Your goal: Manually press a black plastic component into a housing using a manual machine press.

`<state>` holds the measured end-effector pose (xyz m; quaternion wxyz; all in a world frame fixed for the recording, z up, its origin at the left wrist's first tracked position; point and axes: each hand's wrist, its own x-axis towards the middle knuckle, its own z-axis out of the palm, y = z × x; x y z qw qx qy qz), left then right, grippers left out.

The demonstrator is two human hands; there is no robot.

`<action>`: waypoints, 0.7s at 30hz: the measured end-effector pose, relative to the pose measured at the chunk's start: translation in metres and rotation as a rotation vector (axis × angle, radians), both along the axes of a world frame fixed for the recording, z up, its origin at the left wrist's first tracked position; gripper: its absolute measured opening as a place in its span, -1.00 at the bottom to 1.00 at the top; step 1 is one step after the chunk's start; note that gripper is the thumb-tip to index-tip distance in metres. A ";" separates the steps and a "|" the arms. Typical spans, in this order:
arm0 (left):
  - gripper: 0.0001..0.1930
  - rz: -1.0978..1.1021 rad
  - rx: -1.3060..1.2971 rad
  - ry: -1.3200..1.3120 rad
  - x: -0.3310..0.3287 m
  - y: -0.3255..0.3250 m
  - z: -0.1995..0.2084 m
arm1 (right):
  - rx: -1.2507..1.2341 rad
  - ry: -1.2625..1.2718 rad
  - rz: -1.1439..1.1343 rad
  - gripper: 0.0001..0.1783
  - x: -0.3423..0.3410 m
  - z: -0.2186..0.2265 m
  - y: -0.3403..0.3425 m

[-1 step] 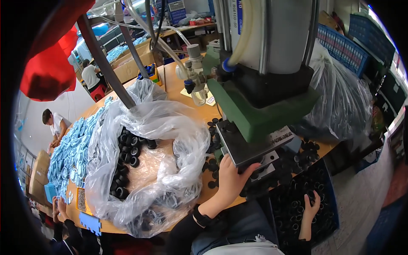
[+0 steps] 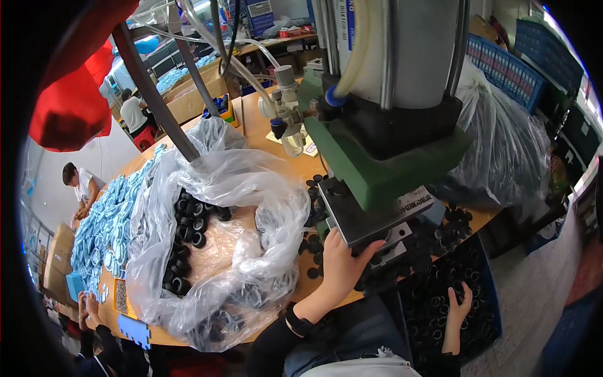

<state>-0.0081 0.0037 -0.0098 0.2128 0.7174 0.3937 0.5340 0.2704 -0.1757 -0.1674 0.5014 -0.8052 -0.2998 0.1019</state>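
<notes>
- From my feed, the fingers of my left hand (image 2: 342, 264) curl up against the lower edge of the grey metal plate (image 2: 364, 210) of the green press (image 2: 383, 166); the fingertips press on the plate's front edge, and I cannot tell whether a part is pinched under them.
- That left wrist carries a dark band and the forearm runs down and left to the lower edge of the view, in a dark sleeve, crossing the front edge of the wooden table (image 2: 276, 119).
- My right hand (image 2: 460, 301) is low on the right, fingers spread loosely and dipped into the blue crate (image 2: 496, 314) of black ring parts (image 2: 433, 295); whether the fingers have closed on a ring I cannot tell.
- The right forearm rises straight up from the lower edge, close by my knee.
- More loose black rings lie on the table around the press base, just beside my left hand.
- Left of that hand sits a large clear plastic bag (image 2: 245, 182), open, with black rings (image 2: 188, 232) piled along its left side.
- Further left, blue flat pieces (image 2: 107, 220) cover the table, and other people sit at that far end.
- A second filled clear bag (image 2: 502, 151) stands right of the press.
</notes>
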 end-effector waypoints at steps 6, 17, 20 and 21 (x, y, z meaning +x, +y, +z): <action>-0.70 0.122 0.036 0.019 0.017 0.004 0.003 | -0.549 -0.119 0.140 -0.32 0.012 -0.051 -0.013; -0.29 0.126 0.140 0.344 0.002 -0.010 0.000 | 0.087 -0.621 0.474 -0.43 -0.016 0.050 0.175; -0.21 -0.111 -0.033 0.098 -0.021 -0.007 -0.001 | 0.030 -0.848 0.582 -0.47 -0.014 0.037 0.226; -0.18 -0.083 -0.113 0.058 -0.028 -0.015 0.007 | -0.040 -0.856 0.575 -0.49 -0.012 0.031 0.234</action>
